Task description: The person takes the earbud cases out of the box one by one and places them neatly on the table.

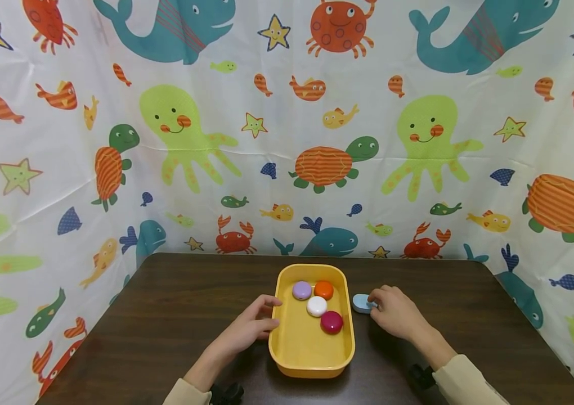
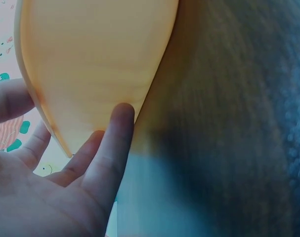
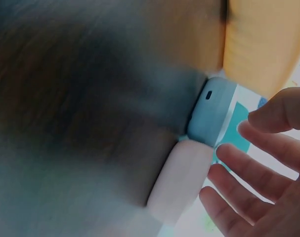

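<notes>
- Left hand (image 1: 247,325), unclenched, touches the yellow tray (image 1: 297,349) at nine o'clock.
- Right hand (image 1: 395,312), fingers relaxed and released, is by the blue case (image 1: 360,304) and a pale piece (image 3: 179,180), at the tray's three o'clock.
- Four round pieces (image 1: 317,306) lie inside the tray.

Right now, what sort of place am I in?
Probably a tabletop work area screened off indoors, though the wider room is out of view. A dark table stands against a hanging cloth printed with sea animals, and a yellow tray on it holds four small round pieces.
</notes>
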`<state>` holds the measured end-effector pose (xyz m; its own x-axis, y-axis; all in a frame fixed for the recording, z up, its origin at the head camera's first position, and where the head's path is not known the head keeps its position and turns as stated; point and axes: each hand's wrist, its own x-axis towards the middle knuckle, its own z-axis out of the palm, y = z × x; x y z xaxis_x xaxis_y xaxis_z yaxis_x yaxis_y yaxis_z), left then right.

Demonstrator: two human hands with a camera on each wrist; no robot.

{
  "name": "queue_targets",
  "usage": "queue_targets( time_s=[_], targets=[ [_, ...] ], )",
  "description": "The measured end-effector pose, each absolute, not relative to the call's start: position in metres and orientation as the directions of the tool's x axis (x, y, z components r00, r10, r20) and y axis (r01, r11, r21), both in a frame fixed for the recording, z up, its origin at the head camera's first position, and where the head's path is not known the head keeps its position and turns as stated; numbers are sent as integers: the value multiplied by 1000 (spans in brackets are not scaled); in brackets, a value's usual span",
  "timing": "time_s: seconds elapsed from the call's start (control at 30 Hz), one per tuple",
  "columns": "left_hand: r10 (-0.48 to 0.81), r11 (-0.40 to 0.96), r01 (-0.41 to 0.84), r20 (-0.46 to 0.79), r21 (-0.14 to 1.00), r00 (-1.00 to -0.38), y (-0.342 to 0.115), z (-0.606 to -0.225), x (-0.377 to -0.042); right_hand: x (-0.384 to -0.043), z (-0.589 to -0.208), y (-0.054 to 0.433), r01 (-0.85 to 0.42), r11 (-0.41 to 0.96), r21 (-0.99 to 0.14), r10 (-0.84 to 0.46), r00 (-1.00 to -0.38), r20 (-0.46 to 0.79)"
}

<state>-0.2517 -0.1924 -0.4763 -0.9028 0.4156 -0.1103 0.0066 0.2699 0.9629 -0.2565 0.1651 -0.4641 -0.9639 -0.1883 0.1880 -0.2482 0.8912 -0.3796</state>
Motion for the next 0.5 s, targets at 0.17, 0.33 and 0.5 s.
queue_targets(
  time_s=[0.17,0.33,0.5],
  targets=[
    [409,260,4,-106,966,-906,-192,-474,-250,-257,-459,158,-243,889,-388,-190,-967,170],
    [411,250,4,-102,968,-906,-192,-475,-249,-258,-455,150,-238,890,-388,-194,-969,150],
    [413,245,3,-102,969,-905,-192,-476,-249,-257,-453,142,-273,884,-380,-223,-960,171]
  ],
)
